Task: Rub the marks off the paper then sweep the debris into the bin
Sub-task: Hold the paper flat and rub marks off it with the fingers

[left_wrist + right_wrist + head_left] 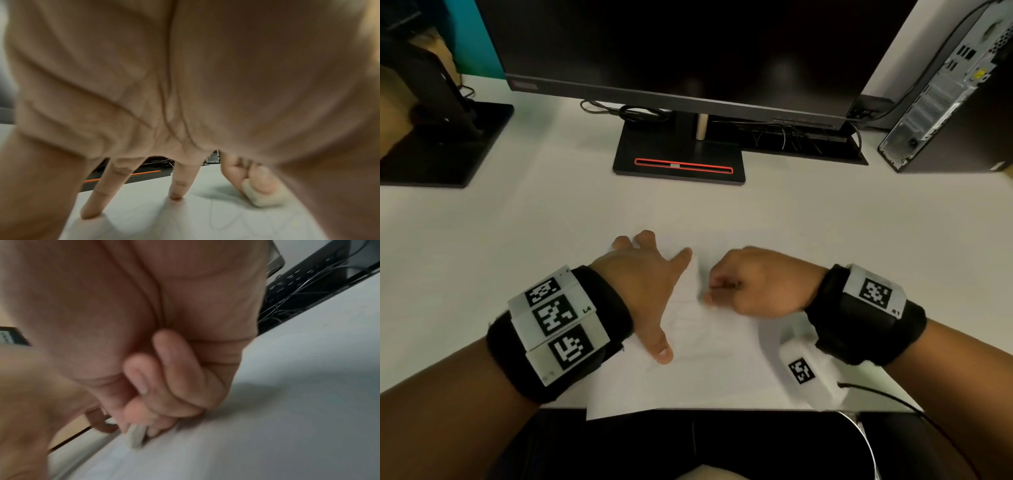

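Note:
A white sheet of paper (709, 377) with faint pencil lines lies at the desk's front edge, one corner hanging over it. My left hand (650, 274) presses on the sheet's left part with fingers spread and straight; the fingertips (174, 195) touch the paper. My right hand (750, 281) is curled over the sheet's middle and pinches a small whitish eraser (265, 198), whose lower end (135, 434) touches the paper. No bin shows in any view.
A monitor base (678, 161) with a red stripe stands behind the paper, a second stand (438, 147) at far left, a computer tower (945, 96) at far right. Cables fill a tray (801, 140) behind. A dark chair edge (688, 445) lies below the desk front.

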The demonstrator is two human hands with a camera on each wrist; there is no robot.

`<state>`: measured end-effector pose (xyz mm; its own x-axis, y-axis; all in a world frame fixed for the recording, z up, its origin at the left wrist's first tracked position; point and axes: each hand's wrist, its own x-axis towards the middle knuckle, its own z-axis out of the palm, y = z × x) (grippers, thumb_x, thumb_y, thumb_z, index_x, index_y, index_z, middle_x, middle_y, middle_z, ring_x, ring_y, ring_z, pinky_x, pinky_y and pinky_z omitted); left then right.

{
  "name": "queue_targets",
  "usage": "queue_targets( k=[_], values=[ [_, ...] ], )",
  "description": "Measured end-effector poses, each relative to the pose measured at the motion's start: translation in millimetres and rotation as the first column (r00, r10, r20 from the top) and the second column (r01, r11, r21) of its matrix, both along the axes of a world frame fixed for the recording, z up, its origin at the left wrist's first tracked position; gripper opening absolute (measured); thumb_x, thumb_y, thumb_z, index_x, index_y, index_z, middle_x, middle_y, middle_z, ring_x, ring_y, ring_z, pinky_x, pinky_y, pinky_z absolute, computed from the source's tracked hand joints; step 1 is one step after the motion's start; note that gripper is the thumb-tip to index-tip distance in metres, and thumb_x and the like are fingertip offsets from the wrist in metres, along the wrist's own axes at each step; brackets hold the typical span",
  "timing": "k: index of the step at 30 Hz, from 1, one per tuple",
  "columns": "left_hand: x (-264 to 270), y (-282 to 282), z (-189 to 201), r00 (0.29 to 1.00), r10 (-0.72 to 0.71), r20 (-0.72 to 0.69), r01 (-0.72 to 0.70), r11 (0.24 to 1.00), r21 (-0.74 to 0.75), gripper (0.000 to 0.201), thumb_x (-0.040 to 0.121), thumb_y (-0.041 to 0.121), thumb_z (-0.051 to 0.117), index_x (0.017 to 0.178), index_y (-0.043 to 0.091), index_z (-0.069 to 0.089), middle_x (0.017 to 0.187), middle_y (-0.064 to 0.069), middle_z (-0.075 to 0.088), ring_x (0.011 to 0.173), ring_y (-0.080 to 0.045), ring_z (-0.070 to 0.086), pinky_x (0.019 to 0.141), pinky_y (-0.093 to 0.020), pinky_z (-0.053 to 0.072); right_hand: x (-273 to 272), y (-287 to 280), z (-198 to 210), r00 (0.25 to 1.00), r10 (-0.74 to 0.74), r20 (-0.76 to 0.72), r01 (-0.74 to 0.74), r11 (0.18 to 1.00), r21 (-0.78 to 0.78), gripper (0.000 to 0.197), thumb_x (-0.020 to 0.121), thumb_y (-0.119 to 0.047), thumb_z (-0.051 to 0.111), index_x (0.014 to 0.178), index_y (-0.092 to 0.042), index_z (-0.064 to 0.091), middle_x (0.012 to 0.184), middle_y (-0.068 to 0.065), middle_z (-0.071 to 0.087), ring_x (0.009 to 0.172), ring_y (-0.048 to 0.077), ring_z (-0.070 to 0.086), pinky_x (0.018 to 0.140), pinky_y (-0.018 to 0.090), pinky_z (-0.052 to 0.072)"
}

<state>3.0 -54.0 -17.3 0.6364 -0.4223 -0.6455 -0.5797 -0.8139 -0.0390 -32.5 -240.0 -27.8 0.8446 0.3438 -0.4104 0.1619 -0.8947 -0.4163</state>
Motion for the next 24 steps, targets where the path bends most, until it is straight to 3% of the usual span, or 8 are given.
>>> queue_targets(
  k=[3, 6, 10, 14, 18, 22, 24],
  values=[
    [-0.1, 0.7, -0.4, 1.0, 0.002, 0.004, -0.002, 1.0, 0.001, 0.148, 0.055, 0.065, 0.087, 0.155, 0.036, -0.017, 0.144, -0.015, 0.017, 0.13, -0.038, 0.028, 0.095, -0.043, 0.047, 1.8, 1.9, 0.7, 0.999, -0.01, 0.046, 0.01, 1.0, 0.003, 0.042, 0.101, -0.038, 0.054, 0.07, -0.009, 0.058, 0.063, 0.002, 0.058, 0.057, 0.012, 0.048, 0.057, 0.023, 0.037],
    [0.1, 0.0, -0.4, 1.0, 0.001, 0.003, -0.001, 1.0, -0.004, 0.148, 0.055, 0.065, 0.087, 0.155, 0.036, -0.017, 0.143, -0.016, 0.017, 0.129, -0.038, 0.029, 0.091, -0.041, 0.047, -5.5, 8.5, 0.1, 0.997, 0.075, -0.024, -0.075, 0.997, -0.013, 0.042, 0.1, -0.038, 0.055, 0.065, -0.016, 0.052, 0.057, -0.005, 0.05, 0.054, 0.01, 0.045, 0.058, 0.024, 0.038],
    [-0.2, -0.1, 0.0, 1.0, 0.001, 0.006, -0.001, 1.0, 0.002, 0.148, 0.055, 0.065, 0.087, 0.156, 0.035, -0.017, 0.142, -0.015, 0.017, 0.129, -0.038, 0.029, 0.095, -0.043, 0.049, 0.9, -1.7, 0.0, 0.999, -0.007, 0.042, 0.007, 1.0, -0.007, 0.042, 0.101, -0.038, 0.054, 0.071, -0.008, 0.058, 0.062, -0.001, 0.054, 0.057, 0.013, 0.047, 0.057, 0.024, 0.038],
    [-0.2, -0.3, 0.5, 1.0, 0.002, 0.001, -0.002, 1.0, 0.0, 0.148, 0.055, 0.064, 0.087, 0.155, 0.035, -0.017, 0.142, -0.015, 0.017, 0.129, -0.037, 0.028, 0.095, -0.045, 0.05, -11.4, 3.9, -1.6, 0.994, 0.104, -0.018, -0.105, 0.994, -0.028, 0.042, 0.1, -0.04, 0.054, 0.066, -0.014, 0.053, 0.057, -0.004, 0.051, 0.053, 0.01, 0.044, 0.057, 0.023, 0.037],
    [-0.1, -0.5, 1.1, 1.0, 0.001, 0.001, -0.001, 1.0, 0.016, 0.149, 0.054, 0.065, 0.087, 0.155, 0.037, -0.017, 0.142, -0.015, 0.016, 0.13, -0.038, 0.028, 0.096, -0.048, 0.05, -6.4, -7.1, 1.3, 1.0, 0.006, 0.029, -0.006, 1.0, -0.018, 0.043, 0.101, -0.039, 0.055, 0.065, -0.015, 0.053, 0.058, -0.005, 0.052, 0.054, 0.009, 0.046, 0.057, 0.021, 0.036],
    [-0.1, -1.1, 1.4, 1.0, 0.006, -0.001, -0.006, 1.0, 0.014, 0.148, 0.054, 0.064, 0.088, 0.155, 0.037, -0.017, 0.144, -0.016, 0.015, 0.132, -0.039, 0.026, 0.097, -0.049, 0.05, -21.1, -1.5, -1.3, 0.994, 0.113, -0.015, -0.113, 0.994, -0.008, 0.043, 0.101, -0.037, 0.055, 0.068, -0.008, 0.054, 0.056, -0.003, 0.049, 0.052, 0.011, 0.042, 0.053, 0.019, 0.035],
    [-0.3, -0.6, 1.2, 1.0, 0.002, 0.003, -0.002, 1.0, 0.016, 0.148, 0.054, 0.064, 0.088, 0.155, 0.037, -0.017, 0.144, -0.016, 0.015, 0.132, -0.039, 0.027, 0.097, -0.048, 0.05, -19.8, -6.5, -0.2, 0.997, 0.072, -0.019, -0.072, 0.997, 0.006, 0.044, 0.101, -0.037, 0.055, 0.065, -0.012, 0.051, 0.054, -0.005, 0.047, 0.051, 0.01, 0.042, 0.053, 0.019, 0.034]
  ],
)
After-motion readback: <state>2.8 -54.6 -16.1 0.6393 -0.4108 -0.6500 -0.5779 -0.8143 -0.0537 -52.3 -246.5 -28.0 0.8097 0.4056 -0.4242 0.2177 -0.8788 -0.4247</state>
